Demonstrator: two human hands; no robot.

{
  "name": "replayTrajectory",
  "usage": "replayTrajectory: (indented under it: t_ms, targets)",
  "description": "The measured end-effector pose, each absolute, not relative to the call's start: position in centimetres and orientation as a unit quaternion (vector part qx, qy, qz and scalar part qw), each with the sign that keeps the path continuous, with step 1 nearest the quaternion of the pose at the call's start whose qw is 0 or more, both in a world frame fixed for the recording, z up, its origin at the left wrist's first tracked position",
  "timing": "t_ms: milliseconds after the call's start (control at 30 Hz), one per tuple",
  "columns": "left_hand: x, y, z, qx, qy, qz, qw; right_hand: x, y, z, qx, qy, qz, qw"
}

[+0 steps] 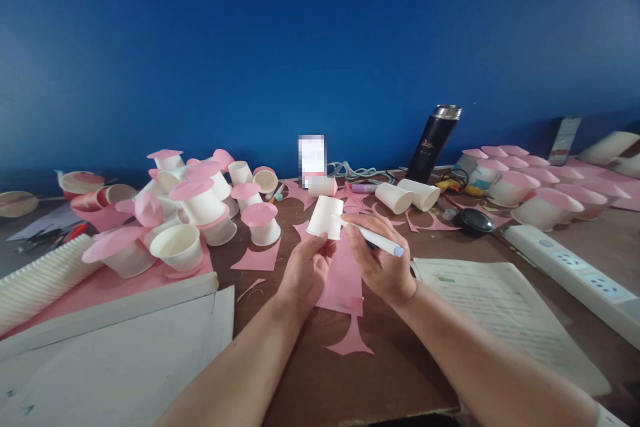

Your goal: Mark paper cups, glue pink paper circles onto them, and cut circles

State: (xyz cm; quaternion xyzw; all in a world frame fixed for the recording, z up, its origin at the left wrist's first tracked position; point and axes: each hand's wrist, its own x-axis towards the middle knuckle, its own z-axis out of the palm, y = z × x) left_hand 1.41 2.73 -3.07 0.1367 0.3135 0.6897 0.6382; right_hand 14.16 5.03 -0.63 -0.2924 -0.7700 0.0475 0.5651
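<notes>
Cup (325,217): small white paper cup, plain, held upside down and slightly tilted above the middle of the table (400,373), over a sheet of pink paper (345,280). Its wider rim points down toward the left hand, its flat base up and away.

Pen (379,240): white barrel with a pale blue end cap at the right; its tip touches the cup's right side near the rim.

Left hand (305,270): forearm enters from the lower left. Palm turned up and inward, fingers curled, thumb and fingertips pinching the cup's lower rim.

Right hand (380,260): forearm enters from the lower right, wrist raised. Fingers closed in a writing grip around the pen, barrel lying across the knuckles and pointing left.

Pink paper: an irregular cut sheet under both hands, with a narrow stem-shaped offcut at its near end; further scraps (257,259) lie just left.

Left of centre: a heap of white cups capped with pink discs (200,203), a stack of nested cups (40,280) on its side, white boards (115,347) near the edge.

Right of centre: two cups lying down (407,195), a black flask (433,143) upright, more pink-topped cups (530,190), a black mouse (473,220), a white power strip (575,273), an open printed book (505,307).
</notes>
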Motion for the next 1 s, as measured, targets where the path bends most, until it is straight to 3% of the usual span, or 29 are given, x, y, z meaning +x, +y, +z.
replayTrajectory:
  t_ms: [233,1000]
  targets:
    - [1.25,2.97,-2.75,0.051,0.311,0.690,0.651,14.18,5.33,-0.82,-0.302,-0.758,0.062,0.575]
    - [1.39,3.02,-2.45,0.068,0.300,0.683,0.663,13.88,5.25,-1.43,-0.291,-0.784,0.074,0.543]
